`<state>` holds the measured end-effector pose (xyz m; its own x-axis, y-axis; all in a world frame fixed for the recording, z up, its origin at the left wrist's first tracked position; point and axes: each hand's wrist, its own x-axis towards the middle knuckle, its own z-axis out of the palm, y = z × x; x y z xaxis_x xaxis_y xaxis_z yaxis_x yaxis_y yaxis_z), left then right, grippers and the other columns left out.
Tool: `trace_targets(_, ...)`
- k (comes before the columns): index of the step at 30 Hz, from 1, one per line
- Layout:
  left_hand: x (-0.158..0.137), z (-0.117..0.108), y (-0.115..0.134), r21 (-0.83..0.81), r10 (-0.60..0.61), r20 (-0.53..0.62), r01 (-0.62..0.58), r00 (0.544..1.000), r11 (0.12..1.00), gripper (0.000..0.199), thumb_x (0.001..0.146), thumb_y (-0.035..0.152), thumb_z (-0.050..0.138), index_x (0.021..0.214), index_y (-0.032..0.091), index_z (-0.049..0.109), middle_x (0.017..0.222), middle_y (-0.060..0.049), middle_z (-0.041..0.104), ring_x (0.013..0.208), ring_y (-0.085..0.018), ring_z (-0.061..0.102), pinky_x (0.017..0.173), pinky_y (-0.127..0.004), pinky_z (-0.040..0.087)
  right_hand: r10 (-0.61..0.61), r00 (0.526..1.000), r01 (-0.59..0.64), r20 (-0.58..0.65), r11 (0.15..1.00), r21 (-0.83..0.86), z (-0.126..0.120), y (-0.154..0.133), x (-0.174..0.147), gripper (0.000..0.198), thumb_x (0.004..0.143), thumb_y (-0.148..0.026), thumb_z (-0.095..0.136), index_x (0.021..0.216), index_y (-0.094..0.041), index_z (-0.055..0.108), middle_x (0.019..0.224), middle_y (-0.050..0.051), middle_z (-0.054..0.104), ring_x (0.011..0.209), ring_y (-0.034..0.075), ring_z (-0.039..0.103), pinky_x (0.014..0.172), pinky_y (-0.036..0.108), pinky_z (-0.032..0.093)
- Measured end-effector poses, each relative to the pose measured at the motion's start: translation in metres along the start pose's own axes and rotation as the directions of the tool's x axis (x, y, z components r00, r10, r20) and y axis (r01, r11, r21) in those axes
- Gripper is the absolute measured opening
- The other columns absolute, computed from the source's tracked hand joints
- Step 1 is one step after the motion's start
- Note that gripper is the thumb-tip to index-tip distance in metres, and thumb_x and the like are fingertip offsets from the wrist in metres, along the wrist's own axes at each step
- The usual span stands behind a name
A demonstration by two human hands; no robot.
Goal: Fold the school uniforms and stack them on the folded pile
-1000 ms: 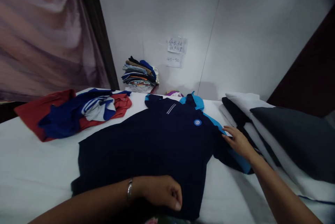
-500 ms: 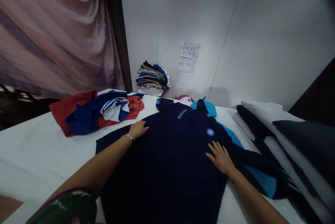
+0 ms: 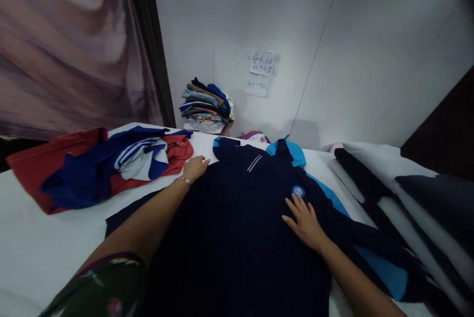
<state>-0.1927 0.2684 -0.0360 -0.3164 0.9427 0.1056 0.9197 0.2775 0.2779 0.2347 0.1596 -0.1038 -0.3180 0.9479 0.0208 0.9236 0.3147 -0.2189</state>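
A navy jacket (image 3: pixel 240 218) with bright blue parts at the collar and right side lies spread on the white-covered table. Two pale stripes mark its upper chest, and a round blue badge (image 3: pixel 298 192) sits on the right of the chest. My left hand (image 3: pixel 195 169), a bracelet at its wrist, rests at the jacket's left shoulder edge with fingers extended. Flat on the chest just below the badge, my right hand (image 3: pixel 302 220) has its fingers spread. The jacket's lower end runs out of view, and my left forearm covers part of its left sleeve.
Red and blue clothes (image 3: pixel 92 169) lie heaped at the left. Against the wall stands a stack of folded clothes (image 3: pixel 207 104), with a purple-and-white item (image 3: pixel 255 136) beside it. Black, white and grey cloth items (image 3: pixel 414 198) pile up at the right. Handwritten paper signs (image 3: pixel 263 63) hang on the wall.
The view has shifted, and the clothes at the left appear farther left. My left hand has slid up along the shoulder edge. My right hand is slightly closer to the badge.
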Motion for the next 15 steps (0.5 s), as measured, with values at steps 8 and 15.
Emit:
trace_targets(8, 0.054, 0.034, 0.067, -0.120, 0.008, -0.034, -0.012, 0.999, 0.993, 0.065, 0.083, 0.054, 0.051, 0.132, 0.012, 0.047, 0.131, -0.021, 0.057, 0.119, -0.035, 0.054, 0.096, -0.047, 0.042, 0.004, 0.999, -0.002, 0.054, 0.999, -0.043, 0.017, -0.001, -0.004, 0.065, 0.094, -0.062, 0.028, 0.149, -0.027, 0.031, 0.158, 0.005, 0.018, 0.147, 0.026, 0.013, 0.117, 0.053, 0.012)
trace_targets(15, 0.096, 0.061, 0.070, -0.351, -0.083, -0.026, 0.069, 0.996, 0.934, 0.033, 0.081, 0.033, 0.063, 0.106, 0.011, 0.063, 0.110, -0.021, 0.066, 0.107, -0.035, 0.062, 0.090, -0.046, 0.047, 0.012, 0.998, -0.011, 0.061, 1.000, -0.024, 0.014, -0.002, -0.005, 0.063, 0.095, -0.061, 0.028, 0.149, -0.030, 0.028, 0.159, 0.002, 0.016, 0.147, 0.025, 0.011, 0.118, 0.053, 0.011)
